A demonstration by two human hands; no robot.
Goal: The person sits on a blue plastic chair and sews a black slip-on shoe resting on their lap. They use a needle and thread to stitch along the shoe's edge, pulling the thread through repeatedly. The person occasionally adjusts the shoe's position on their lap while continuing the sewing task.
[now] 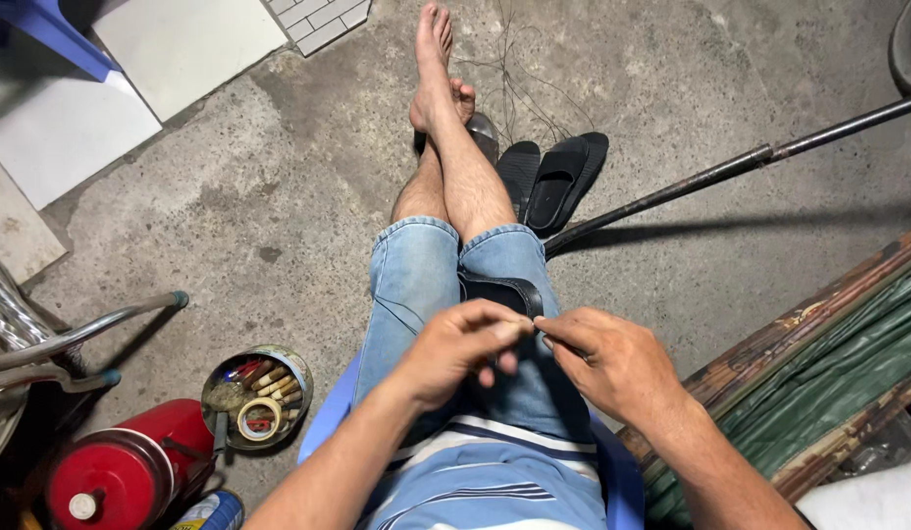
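Note:
I sit on a blue chair (323, 424) in denim shorts with my legs crossed. My left hand (455, 348) and my right hand (607, 358) meet over my lap, thumb and forefinger of each pinched together at the same spot. Between the fingertips is a small thin thing (537, 334), too small to identify. Just beyond the hands a black strap-like piece (502, 291) lies on my thigh.
A pair of black sandals (553, 177) and thin loose wires (519, 79) lie by my feet. A long dark pole (730, 169) slants across the concrete floor. A round tin (257, 396) of small tools and tape, a red cylinder (122, 471) and metal chair legs (82, 334) are at left. A wooden bench (818, 363) is at right.

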